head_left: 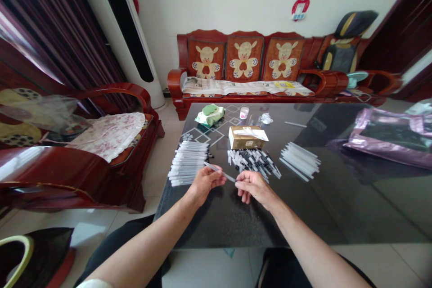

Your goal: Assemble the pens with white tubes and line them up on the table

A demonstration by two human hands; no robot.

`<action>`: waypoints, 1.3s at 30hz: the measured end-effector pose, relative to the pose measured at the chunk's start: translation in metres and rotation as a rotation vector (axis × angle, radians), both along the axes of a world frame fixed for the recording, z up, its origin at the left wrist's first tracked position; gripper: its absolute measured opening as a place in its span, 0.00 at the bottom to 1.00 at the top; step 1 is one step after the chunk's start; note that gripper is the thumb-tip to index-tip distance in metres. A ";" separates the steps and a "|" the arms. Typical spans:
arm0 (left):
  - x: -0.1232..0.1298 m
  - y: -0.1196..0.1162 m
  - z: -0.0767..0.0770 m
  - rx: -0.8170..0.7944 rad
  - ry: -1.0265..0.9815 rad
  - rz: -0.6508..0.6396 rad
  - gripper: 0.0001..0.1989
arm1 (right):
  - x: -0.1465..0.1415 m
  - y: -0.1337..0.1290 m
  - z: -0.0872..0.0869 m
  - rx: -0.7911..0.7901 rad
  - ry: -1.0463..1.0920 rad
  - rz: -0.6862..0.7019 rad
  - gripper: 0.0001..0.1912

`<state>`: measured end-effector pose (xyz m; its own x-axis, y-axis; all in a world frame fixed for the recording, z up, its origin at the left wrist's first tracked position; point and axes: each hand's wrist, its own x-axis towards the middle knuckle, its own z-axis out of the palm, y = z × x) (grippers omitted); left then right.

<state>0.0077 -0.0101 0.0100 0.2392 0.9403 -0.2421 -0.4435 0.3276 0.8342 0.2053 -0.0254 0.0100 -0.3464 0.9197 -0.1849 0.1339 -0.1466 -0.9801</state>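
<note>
Above the front of the dark table, a pale, slim pen [228, 176] slants between my two hands. My left hand [206, 184] pinches it near its upper left end. At its lower right end, my right hand [254, 186] has thumb and finger closed on the tip. Left of my left hand lies a stack of whitish pens [188, 162] with dark tips. Just beyond my hands is a loose heap of black and white pen parts [254, 162]. Translucent white tubes [300, 160] lie in a pile to the right.
Behind the heap stands a tissue box [248, 137]. Farther back are a green wipes pack [209, 115], a small cup [244, 113], crumpled tissue [266, 119] and a single tube [295, 124]. A purple-edged clear bag [388, 144] lies at the right of the glossy table [337, 207].
</note>
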 end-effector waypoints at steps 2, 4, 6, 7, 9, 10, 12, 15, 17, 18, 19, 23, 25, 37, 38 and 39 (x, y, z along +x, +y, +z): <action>0.000 0.000 0.000 0.000 0.000 -0.003 0.11 | -0.001 0.000 0.000 0.000 -0.005 0.010 0.17; 0.000 0.000 0.001 0.004 -0.003 -0.008 0.11 | -0.002 -0.001 0.000 -0.025 -0.005 0.022 0.19; -0.001 0.000 0.001 0.009 -0.003 -0.011 0.11 | -0.003 -0.001 0.000 -0.066 -0.002 0.025 0.22; -0.001 0.000 0.001 0.010 -0.001 -0.010 0.11 | -0.003 0.000 0.000 -0.080 0.000 0.021 0.23; -0.001 0.000 0.001 0.006 0.003 -0.007 0.11 | -0.003 0.000 0.001 -0.073 0.001 0.008 0.23; -0.001 0.000 0.001 0.004 0.003 -0.005 0.11 | -0.002 0.000 0.001 -0.056 0.000 0.003 0.22; -0.001 0.000 0.000 0.004 0.004 -0.004 0.11 | -0.001 0.000 0.001 -0.019 -0.002 0.001 0.19; 0.000 0.000 -0.001 0.008 0.005 -0.010 0.11 | -0.001 -0.001 0.001 -0.002 -0.002 0.016 0.18; 0.000 0.000 0.000 0.010 0.003 -0.012 0.11 | -0.002 -0.001 0.001 -0.014 -0.003 0.032 0.18; 0.000 -0.001 0.000 0.012 0.001 -0.013 0.11 | -0.002 -0.001 0.001 -0.027 -0.003 0.038 0.20; 0.000 -0.001 0.001 0.014 0.000 -0.013 0.11 | -0.002 -0.001 0.001 -0.043 -0.001 0.041 0.21; 0.000 -0.001 0.003 0.009 0.005 -0.008 0.11 | -0.003 0.000 0.001 -0.084 0.010 0.027 0.25; 0.000 -0.001 0.002 0.005 0.006 -0.005 0.11 | -0.002 0.000 0.001 -0.062 0.001 0.027 0.23; 0.000 0.000 0.000 -0.003 -0.007 -0.005 0.12 | -0.004 -0.001 0.000 -0.099 0.003 0.036 0.25; 0.000 -0.001 0.000 -0.004 -0.005 -0.006 0.12 | -0.003 -0.001 0.001 -0.080 -0.006 0.031 0.23; 0.000 -0.001 0.001 -0.006 -0.003 -0.005 0.12 | -0.003 -0.001 0.001 -0.057 -0.016 0.029 0.22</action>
